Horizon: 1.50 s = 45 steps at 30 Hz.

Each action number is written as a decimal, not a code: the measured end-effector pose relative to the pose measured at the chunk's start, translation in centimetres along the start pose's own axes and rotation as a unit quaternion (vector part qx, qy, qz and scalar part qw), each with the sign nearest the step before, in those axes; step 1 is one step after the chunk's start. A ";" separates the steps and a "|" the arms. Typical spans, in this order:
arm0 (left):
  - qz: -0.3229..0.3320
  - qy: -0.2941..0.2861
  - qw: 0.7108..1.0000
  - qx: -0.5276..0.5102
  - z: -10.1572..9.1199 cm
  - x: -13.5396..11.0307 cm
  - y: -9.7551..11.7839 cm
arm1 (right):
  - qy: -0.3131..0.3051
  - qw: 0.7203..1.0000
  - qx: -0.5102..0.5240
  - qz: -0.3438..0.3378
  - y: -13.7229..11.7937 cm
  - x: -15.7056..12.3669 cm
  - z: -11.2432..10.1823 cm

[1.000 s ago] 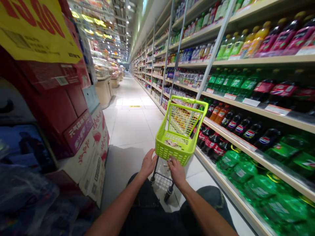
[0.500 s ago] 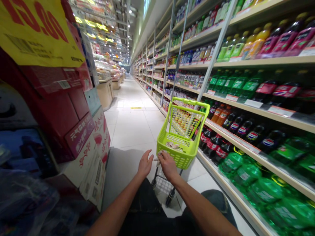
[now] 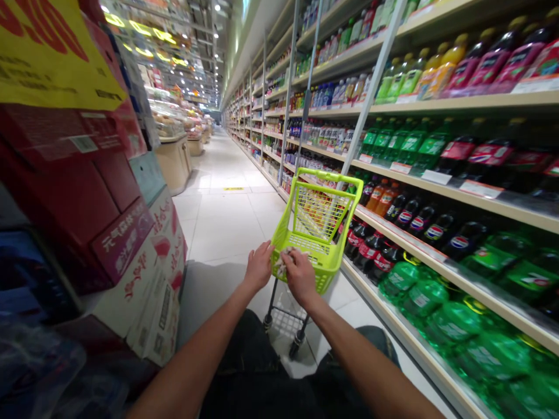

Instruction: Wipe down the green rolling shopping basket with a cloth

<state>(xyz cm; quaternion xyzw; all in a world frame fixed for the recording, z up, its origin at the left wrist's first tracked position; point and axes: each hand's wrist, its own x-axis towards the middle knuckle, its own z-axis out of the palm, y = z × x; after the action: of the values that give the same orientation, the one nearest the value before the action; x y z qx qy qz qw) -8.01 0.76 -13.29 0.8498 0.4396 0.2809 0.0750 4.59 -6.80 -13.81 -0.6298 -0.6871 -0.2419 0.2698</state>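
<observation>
Pale floor tiles run off down a long supermarket aisle, lit from above, with a small yellow floor marking part-way along. On the right rise tall shelves packed with drinks: green soda bottles in a row, dark cola bottles lower down, and big green bottles near the floor. Over on the left, red boxes are stacked above white cartons, and a yellow price sign hangs across them.

Between the two sides, just in front of the person's bent knees, stands a little lime-green cart, upright and close beside the shelves. It has a perforated basket on thin dark legs, and its loop of a handle rises at the far side.

Both arms reach forward to the near end of it. The right grip is closed on a crumpled, pale cloth, holding it at the basket's near wall, toward the left corner. The left grip is just beside that, its fingertips at the basket's left edge; from where I stand I can't tell whether it is clasping the edge or simply resting there.
</observation>
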 end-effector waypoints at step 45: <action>0.152 -0.084 0.983 0.064 1.1 -0.7 9.0 | 0.017 0.995 0.094 0.036 18.5 -7.3 -3.9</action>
<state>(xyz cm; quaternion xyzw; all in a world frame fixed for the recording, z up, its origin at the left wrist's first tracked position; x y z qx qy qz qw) -1.43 -5.11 -11.11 0.9302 0.3147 0.1883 0.0139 23.66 -13.08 -15.99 -0.6215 -0.6791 -0.1776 0.3478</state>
